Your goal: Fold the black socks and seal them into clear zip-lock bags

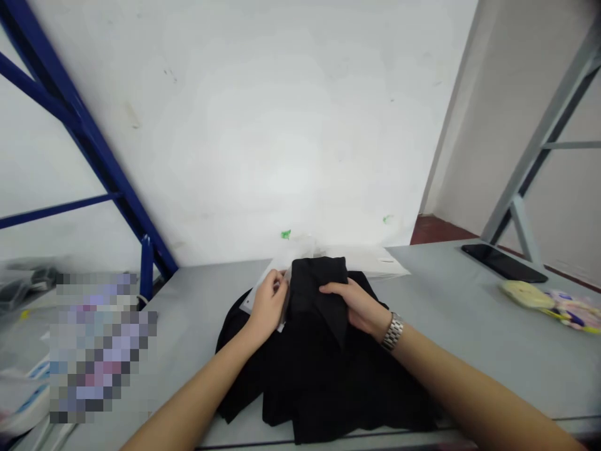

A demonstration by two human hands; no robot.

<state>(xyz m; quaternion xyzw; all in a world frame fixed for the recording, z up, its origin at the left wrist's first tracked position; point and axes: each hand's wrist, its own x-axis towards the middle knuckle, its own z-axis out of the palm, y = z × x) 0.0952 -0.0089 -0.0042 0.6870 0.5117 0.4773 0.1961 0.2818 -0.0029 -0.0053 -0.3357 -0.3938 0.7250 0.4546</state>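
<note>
A black cloth garment (328,382) lies spread and rumpled on the grey table in front of me. My right hand (359,305), with a metal-band watch (393,332) on its wrist, grips a folded black part (317,285) of it, thumb on top and fingers behind. On the left side of this folded part, my left hand (270,304) is closed, its fingers curled at the edge of a thin, see-through plastic bag (248,302). The fingertips are partly hidden, and the bag runs behind the hand and the cloth.
White packaging (370,260) lies behind the garment, near the white wall. On the grey table (469,332), a black phone (504,263) and a yellow and pink item (556,305) are at the right. Plastic-wrapped things (28,338) and a blurred-out patch occupy the left, beside a blue frame (117,181).
</note>
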